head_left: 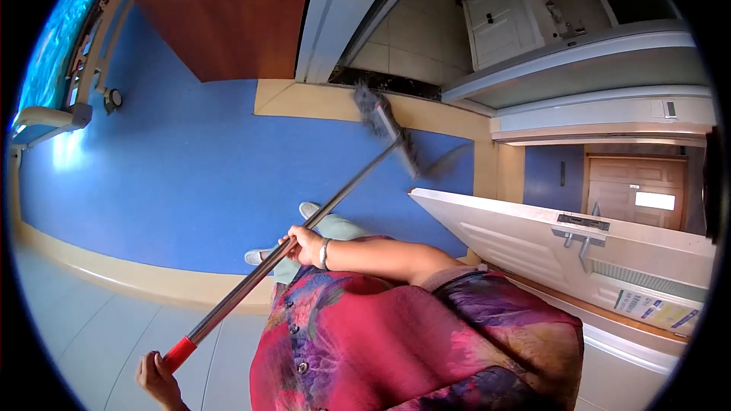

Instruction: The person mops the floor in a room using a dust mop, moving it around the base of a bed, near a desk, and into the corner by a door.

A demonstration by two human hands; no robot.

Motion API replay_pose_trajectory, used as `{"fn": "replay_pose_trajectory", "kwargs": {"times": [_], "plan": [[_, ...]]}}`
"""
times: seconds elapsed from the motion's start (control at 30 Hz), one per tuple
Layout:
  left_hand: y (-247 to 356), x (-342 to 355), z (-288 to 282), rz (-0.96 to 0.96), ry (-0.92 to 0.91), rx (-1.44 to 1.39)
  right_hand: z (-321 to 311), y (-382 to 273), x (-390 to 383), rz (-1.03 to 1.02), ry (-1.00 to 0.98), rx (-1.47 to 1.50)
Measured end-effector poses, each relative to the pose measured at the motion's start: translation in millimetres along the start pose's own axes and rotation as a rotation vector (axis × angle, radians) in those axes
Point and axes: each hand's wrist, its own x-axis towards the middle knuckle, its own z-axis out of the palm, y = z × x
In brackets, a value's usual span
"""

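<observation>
A flat mop (350,181) with a metal pole slants across the view from lower left to upper middle. My left hand (158,379) is closed at the red grip (180,354) on the pole's end. Further down the pole, my right hand (303,246) wraps round the metal shaft, a silver band on its wrist. The grey mop head (387,123) lies on the floor, across the cream border and the blue floor by the doorway. Its fringe is blurred.
An open white door (533,240) with a metal handle stands at the right. Beyond a dark threshold (388,82) is a tiled room with a white cabinet (506,19). A reddish-brown wooden panel (221,15) stands at the top. A wheeled bed (57,116) is at the far left.
</observation>
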Motion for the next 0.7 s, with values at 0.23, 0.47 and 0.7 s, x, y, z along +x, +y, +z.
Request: {"fn": "replay_pose_trajectory", "kwargs": {"times": [0.23, 0.47, 0.7], "plan": [[4.3, -26.5, -3.9, 0.024, 0.067, 0.006, -2.3, 28.5, 31.7, 0.014, 0.287, 0.112], [-106.1, -53.8, 21.7, -0.032, 0.141, -0.246, 58.1, 51.2, 26.6, -0.554, 0.177, 0.183], [-220.0, -94.7, -76.7, -0.133, 0.154, -0.256, 157.1, 187.8, -4.0, -0.53, 0.224, 0.007]]}}
